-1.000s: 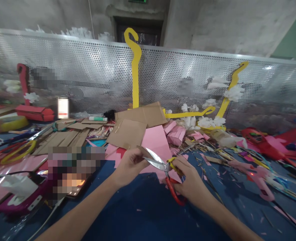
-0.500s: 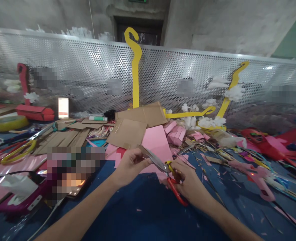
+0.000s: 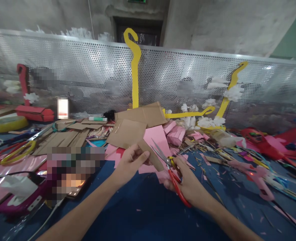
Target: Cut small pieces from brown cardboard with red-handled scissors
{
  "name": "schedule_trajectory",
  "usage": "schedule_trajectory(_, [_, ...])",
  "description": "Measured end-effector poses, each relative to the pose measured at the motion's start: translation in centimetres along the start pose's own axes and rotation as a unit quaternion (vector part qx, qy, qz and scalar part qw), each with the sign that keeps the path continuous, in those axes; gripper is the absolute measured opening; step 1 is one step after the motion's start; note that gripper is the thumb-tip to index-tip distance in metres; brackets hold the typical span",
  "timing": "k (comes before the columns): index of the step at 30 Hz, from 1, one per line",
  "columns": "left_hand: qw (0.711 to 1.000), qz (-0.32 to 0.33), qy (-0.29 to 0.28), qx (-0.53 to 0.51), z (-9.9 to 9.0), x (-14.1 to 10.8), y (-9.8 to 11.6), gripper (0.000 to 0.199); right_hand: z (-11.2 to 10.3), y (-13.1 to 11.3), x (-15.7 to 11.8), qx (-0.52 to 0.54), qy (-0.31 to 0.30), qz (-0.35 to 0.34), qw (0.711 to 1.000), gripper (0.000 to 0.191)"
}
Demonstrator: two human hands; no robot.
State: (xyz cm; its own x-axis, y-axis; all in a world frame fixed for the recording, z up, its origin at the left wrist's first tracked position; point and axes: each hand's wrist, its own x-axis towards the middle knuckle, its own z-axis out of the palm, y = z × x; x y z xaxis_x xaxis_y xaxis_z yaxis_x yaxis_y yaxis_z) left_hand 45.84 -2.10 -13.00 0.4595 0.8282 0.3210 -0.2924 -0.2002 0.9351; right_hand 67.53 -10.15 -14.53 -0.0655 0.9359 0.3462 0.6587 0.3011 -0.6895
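Observation:
Between the thumb and fingers of my left hand (image 3: 131, 164) is a narrow brown cardboard strip (image 3: 153, 158), slanting down to the right. My right hand (image 3: 184, 179) grips scissors (image 3: 174, 179) with red and yellow handles; their blades are slightly parted and point up and left, beside the strip's right edge. Just behind both hands lies a pink paper sheet (image 3: 159, 139). A larger cardboard piece (image 3: 127, 133) rests to its left, in front of another cardboard panel (image 3: 144, 113).
A tall yellow hooked shape (image 3: 135, 73) stands against the perforated metal panel (image 3: 92, 63). At the right lies a pink glue gun (image 3: 257, 174); at the left are a yellow tape roll (image 3: 8, 124), a purple power strip (image 3: 24, 199) and cardboard strips (image 3: 62, 140). Scraps litter the blue table (image 3: 137, 224).
The scissor blades have moved off the cardboard strip to its right and spread apart. The strip's broad face now shows, turned toward me. My right hand has loosened and shifted slightly down.

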Motion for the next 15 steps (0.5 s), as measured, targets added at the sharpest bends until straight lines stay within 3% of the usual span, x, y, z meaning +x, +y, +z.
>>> schedule_trajectory(6, [0.999,0.005,0.016,0.043,-0.1,0.02,0.25,0.026,-0.31,-0.62,0.01,-0.026,-0.004,-0.01,1.0,0.023])
schedule_trajectory(11, [0.999,-0.026,0.039,-0.026,-0.05,0.29,0.5,0.037,-0.34,-0.5,0.26,0.002,0.004,-0.002,1.0,0.02])
schedule_trajectory(15, [0.998,-0.036,0.06,-0.005,-0.28,0.44,0.37,0.018,-0.38,-0.1,0.37,0.039,0.015,0.034,0.999,0.024])
